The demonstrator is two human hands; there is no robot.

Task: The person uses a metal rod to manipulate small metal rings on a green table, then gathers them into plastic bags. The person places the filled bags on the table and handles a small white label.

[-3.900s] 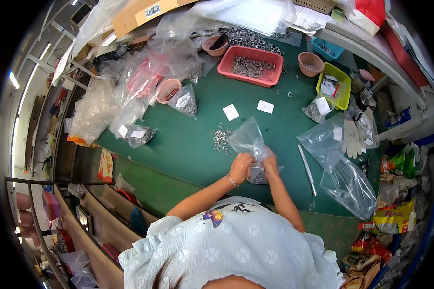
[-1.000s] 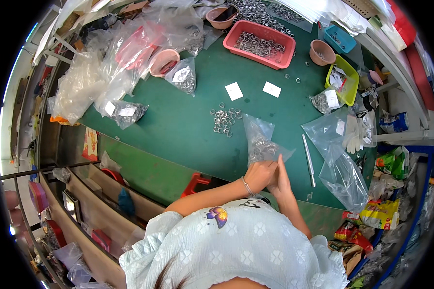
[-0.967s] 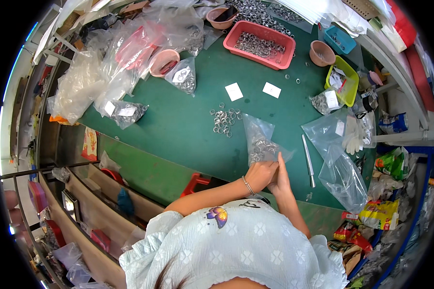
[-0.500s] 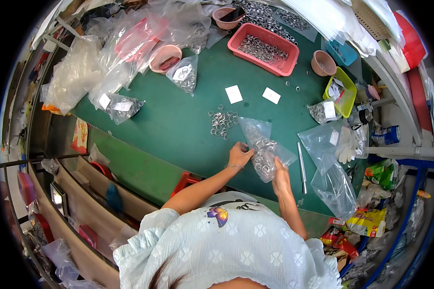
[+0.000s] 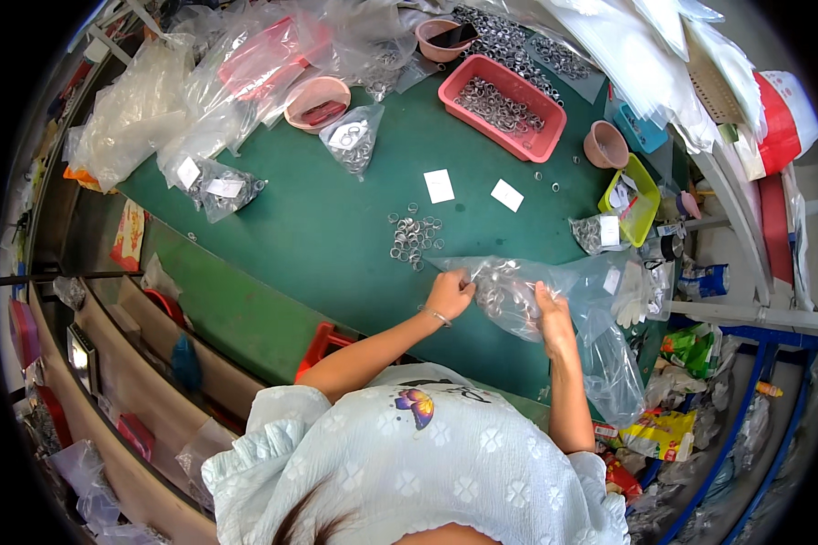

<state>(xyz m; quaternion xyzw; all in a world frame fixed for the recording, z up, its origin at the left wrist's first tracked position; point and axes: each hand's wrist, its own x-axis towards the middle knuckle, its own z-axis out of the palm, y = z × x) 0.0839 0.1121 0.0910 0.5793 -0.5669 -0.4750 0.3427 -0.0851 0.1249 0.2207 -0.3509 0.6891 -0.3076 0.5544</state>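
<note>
Between my two hands a clear plastic bag lies tilted over the green table, several metal rings bunched inside it. My left hand pinches the bag's left end with curled fingers. At the opposite end, my right hand grips the plastic, thumb on top. A loose pile of metal rings sits just beyond my left hand. Two white paper slips lie farther off. To the right, a large clear bag reaches under or beside the one I hold; where they meet is hard to make out.
At the back stands a pink tray of rings beside a bigger ring heap. A green basket, a filled ring bag and white gloves line the right side. More filled bags and plastic sheeting lie left.
The held bag has swung from upright-slanted to lying more sideways, its right end moving right with my right hand. The metal rod on the table is now out of sight.
</note>
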